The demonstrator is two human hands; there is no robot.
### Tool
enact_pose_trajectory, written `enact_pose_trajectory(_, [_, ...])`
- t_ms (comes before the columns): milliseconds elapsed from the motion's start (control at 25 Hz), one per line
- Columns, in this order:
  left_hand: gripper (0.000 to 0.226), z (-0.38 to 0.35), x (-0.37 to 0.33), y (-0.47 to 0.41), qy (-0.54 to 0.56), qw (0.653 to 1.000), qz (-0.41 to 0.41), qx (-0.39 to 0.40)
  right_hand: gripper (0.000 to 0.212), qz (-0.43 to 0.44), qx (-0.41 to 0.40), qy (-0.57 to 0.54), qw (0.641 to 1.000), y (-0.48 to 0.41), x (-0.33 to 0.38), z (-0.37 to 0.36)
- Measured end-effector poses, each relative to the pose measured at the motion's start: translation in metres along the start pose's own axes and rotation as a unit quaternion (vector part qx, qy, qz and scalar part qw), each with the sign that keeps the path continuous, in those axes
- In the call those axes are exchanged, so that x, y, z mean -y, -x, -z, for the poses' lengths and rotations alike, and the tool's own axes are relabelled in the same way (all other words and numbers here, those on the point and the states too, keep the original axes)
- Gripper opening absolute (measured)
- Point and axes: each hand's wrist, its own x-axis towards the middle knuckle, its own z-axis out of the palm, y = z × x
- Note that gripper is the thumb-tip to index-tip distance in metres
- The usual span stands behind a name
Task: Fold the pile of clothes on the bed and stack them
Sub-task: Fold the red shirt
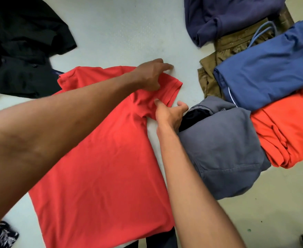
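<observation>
Pale bed carries the red polo shirt, spread flat beneath both arms. Left grip rests, fingers spread, on its sleeve. Right grip, fingers apart, touches the hem just below. The cloth looks soft, light and floppy, so it is probably best pinched at sleeve and shoulder. Folded clothes lie right of the right grip.
</observation>
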Motion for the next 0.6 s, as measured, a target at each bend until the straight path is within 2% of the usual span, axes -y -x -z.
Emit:
enact_pose_trajectory(80, [0.057,0.008,-0.009,-0.012,-0.021,0.999,-0.013,0.021,0.020,0.033,0.001,-0.016,0.999,-0.009,0.006,0.002])
enact_pose_trajectory(120, [0.045,0.013,-0.012,-0.015,-0.023,0.999,-0.027,0.007,0.010,0.064,-0.010,-0.026,0.998,-0.011,0.008,0.003])
enact_pose_trajectory(240, [0.031,0.029,-0.004,0.003,0.057,0.992,-0.054,-0.101,0.021,0.226,-0.061,-0.043,0.971,0.005,0.016,0.008])
enact_pose_trajectory(320, [0.034,0.040,0.014,0.034,0.150,0.969,-0.031,-0.193,0.032,0.354,-0.075,-0.026,0.932,0.031,0.017,0.007])
enact_pose_trajectory(400, [0.035,0.043,0.038,0.071,0.180,0.952,0.030,-0.246,0.038,0.471,-0.050,0.041,0.880,0.053,0.008,-0.003])
enact_pose_trajectory(480, [0.033,0.034,0.072,0.111,0.132,0.958,0.091,-0.238,0.045,0.528,0.055,0.131,0.837,0.063,-0.008,-0.022])
enact_pose_trajectory(560, [0.033,0.011,0.105,0.149,0.076,0.973,0.107,-0.191,0.048,0.507,0.206,0.275,0.791,0.061,-0.024,-0.042])
enact_pose_trajectory(600, [0.034,-0.004,0.117,0.164,0.063,0.974,0.117,-0.186,0.049,0.488,0.263,0.359,0.751,0.061,-0.032,-0.050])
